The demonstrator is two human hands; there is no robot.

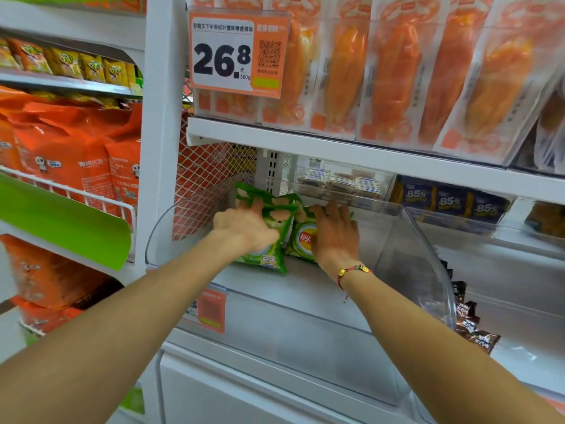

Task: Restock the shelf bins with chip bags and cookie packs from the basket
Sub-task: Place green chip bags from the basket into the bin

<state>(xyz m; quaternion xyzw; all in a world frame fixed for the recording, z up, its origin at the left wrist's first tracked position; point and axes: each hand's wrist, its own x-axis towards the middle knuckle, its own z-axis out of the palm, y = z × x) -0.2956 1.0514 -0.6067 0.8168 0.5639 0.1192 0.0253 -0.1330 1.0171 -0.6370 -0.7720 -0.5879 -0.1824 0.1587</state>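
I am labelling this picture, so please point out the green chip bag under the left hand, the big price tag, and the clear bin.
green chip bag [270, 258], head view, lower front with the cartoon figure.
price tag [223, 58], head view, the large printed number.
clear bin [409, 240], head view, right side wall.

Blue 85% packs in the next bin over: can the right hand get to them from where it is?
Probably yes. The right hand rests on a green chip bag, while the blue 85% packs sit beyond the clear bin wall. That bin's front looks open, so it must withdraw and go around.
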